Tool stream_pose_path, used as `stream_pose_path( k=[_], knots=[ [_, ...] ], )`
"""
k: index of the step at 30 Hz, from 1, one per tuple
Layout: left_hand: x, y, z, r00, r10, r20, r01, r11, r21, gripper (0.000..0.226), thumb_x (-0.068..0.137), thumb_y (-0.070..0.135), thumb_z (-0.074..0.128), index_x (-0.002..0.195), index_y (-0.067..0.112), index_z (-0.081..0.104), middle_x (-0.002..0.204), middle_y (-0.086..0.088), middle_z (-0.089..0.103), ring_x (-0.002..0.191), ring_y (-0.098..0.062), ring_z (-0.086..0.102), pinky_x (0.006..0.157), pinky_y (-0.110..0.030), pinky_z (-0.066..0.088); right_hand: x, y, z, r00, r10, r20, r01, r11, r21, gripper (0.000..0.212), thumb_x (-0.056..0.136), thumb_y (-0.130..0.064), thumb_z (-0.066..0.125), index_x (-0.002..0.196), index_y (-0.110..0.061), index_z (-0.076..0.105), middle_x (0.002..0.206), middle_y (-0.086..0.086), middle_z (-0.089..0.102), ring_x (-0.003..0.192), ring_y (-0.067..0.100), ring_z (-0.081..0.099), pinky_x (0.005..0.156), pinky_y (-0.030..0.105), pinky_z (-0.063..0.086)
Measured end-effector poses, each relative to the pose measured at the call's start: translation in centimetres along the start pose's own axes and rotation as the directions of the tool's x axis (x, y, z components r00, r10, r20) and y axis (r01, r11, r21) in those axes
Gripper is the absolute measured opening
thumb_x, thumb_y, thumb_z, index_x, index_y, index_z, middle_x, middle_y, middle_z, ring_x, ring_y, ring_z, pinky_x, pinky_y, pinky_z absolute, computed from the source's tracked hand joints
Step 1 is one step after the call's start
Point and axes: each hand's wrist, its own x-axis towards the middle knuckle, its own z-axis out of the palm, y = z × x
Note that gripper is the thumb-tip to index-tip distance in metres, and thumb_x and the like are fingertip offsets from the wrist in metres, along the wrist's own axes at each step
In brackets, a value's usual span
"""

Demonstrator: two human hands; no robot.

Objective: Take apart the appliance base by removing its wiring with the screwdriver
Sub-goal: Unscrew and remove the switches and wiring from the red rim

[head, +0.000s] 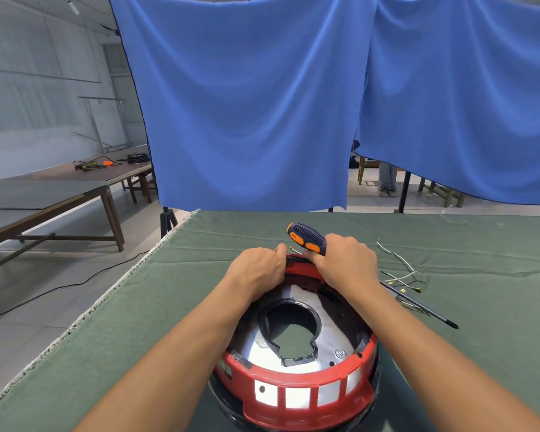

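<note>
- Base (pixel 296 363), lower centre: far rim steadied by the left hand (pixel 256 272), which pinches a wire (pixel 295 250).
- Screwdriver (pixel 307 238) kept clenched in the right hand (pixel 346 263), which helps free that wire.
- Removed wires (pixel 401 272) laid aside, centre right.

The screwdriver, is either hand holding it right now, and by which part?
Yes. The right hand grips the screwdriver low on its handle; the shaft passes under the wrist. The left hand pinches a wire at the appliance base's far rim.
</note>
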Motion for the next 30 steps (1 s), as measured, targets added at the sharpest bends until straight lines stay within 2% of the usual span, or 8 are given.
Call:
stream_pose_path(
  k=[7, 11, 17, 20, 22, 24, 27, 30],
  knots=[
    [0.19, -0.35, 0.12, 1.000, 0.005, -0.004, -0.005, 0.994, -0.106, 0.011, 0.097, 0.020, 0.035, 0.098, 0.011, 0.039, 0.092, -0.017, 0.065, 0.082, -0.039, 0.061, 0.056, -0.038, 0.027, -0.12, 0.17, -0.05, 1.000, -0.003, -0.003, 0.003, 1.000, -0.001, 0.042, 0.089, -0.060, 0.049, 0.091, -0.019, 0.056, 0.090, 0.005, 0.068, 0.079, 0.030, 0.061, 0.059, 0.031, 0.036],
    [0.17, -0.41, 0.10, 1.000, 0.005, -0.012, -0.006, 0.994, -0.107, 0.009, 0.097, 0.022, 0.035, 0.094, 0.013, 0.036, 0.090, -0.017, 0.065, 0.079, -0.038, 0.061, 0.055, -0.037, 0.027, -0.07, 0.11, 0.00, 1.000, 0.009, -0.011, -0.009, 1.000, -0.003, 0.041, 0.089, -0.061, 0.049, 0.086, -0.020, 0.051, 0.087, 0.004, 0.067, 0.067, 0.026, 0.047, 0.058, 0.030, 0.034],
    [-0.09, -0.65, -0.09, 0.999, -0.001, -0.047, -0.003, 0.996, -0.086, 0.017, 0.092, 0.030, 0.041, 0.091, 0.015, 0.033, 0.090, -0.013, 0.064, 0.078, -0.038, 0.060, 0.056, -0.036, 0.028, -0.05, 0.08, 0.11, 1.000, -0.005, -0.011, 0.005, 1.000, -0.009, 0.042, 0.090, -0.059, 0.050, 0.094, -0.017, 0.058, 0.090, 0.004, 0.068, 0.081, 0.030, 0.063, 0.059, 0.030, 0.035],
    [0.01, -0.77, -0.14, 0.995, 0.033, -0.096, -0.040, 0.997, -0.071, 0.023, 0.091, 0.033, 0.046, 0.100, 0.012, 0.044, 0.104, -0.009, 0.058, 0.096, -0.031, 0.055, 0.067, -0.036, 0.035, -0.11, 0.05, 0.01, 1.000, -0.011, -0.011, 0.011, 1.000, -0.014, 0.043, 0.090, -0.058, 0.050, 0.097, -0.016, 0.058, 0.090, 0.005, 0.068, 0.076, 0.029, 0.059, 0.059, 0.030, 0.036],
    [0.29, -0.72, 0.06, 0.998, 0.022, -0.057, -0.027, 0.997, -0.078, 0.033, 0.094, 0.038, 0.047, 0.107, 0.009, 0.046, 0.112, -0.009, 0.055, 0.107, -0.029, 0.050, 0.078, -0.036, 0.039, -0.17, 0.02, -0.08, 1.000, -0.015, -0.004, 0.015, 1.000, -0.012, 0.043, 0.091, -0.057, 0.050, 0.099, -0.016, 0.058, 0.091, 0.005, 0.068, 0.080, 0.029, 0.062, 0.059, 0.030, 0.037],
    [0.43, -0.75, 0.28, 0.999, -0.028, 0.019, 0.030, 0.993, -0.118, 0.038, 0.095, 0.043, 0.045, 0.109, 0.007, 0.045, 0.114, -0.011, 0.057, 0.109, -0.030, 0.048, 0.081, -0.039, 0.042, -0.21, -0.05, -0.08, 1.000, -0.021, 0.001, 0.021, 1.000, -0.010, 0.043, 0.091, -0.057, 0.050, 0.099, -0.016, 0.058, 0.092, 0.005, 0.068, 0.083, 0.030, 0.063, 0.060, 0.030, 0.036],
    [0.45, -0.89, 0.60, 1.000, 0.008, 0.002, -0.008, 0.994, -0.109, 0.034, 0.099, 0.039, 0.039, 0.108, 0.007, 0.044, 0.112, -0.013, 0.058, 0.106, -0.031, 0.051, 0.083, -0.040, 0.043, -0.11, 0.00, -0.12, 1.000, -0.010, 0.008, 0.010, 1.000, -0.003, 0.045, 0.090, -0.059, 0.050, 0.100, -0.015, 0.058, 0.095, 0.007, 0.068, 0.087, 0.032, 0.063, 0.061, 0.032, 0.036],
    [0.12, -1.00, 0.52, 0.999, 0.017, -0.028, -0.022, 0.987, -0.161, 0.020, 0.095, 0.032, 0.040, 0.095, 0.013, 0.041, 0.106, -0.014, 0.061, 0.098, -0.033, 0.055, 0.075, -0.038, 0.039, -0.17, 0.00, -0.21, 1.000, -0.003, 0.008, 0.003, 1.000, -0.008, 0.045, 0.090, -0.059, 0.049, 0.098, -0.015, 0.058, 0.094, 0.007, 0.068, 0.087, 0.032, 0.064, 0.061, 0.031, 0.035]
  ],
)
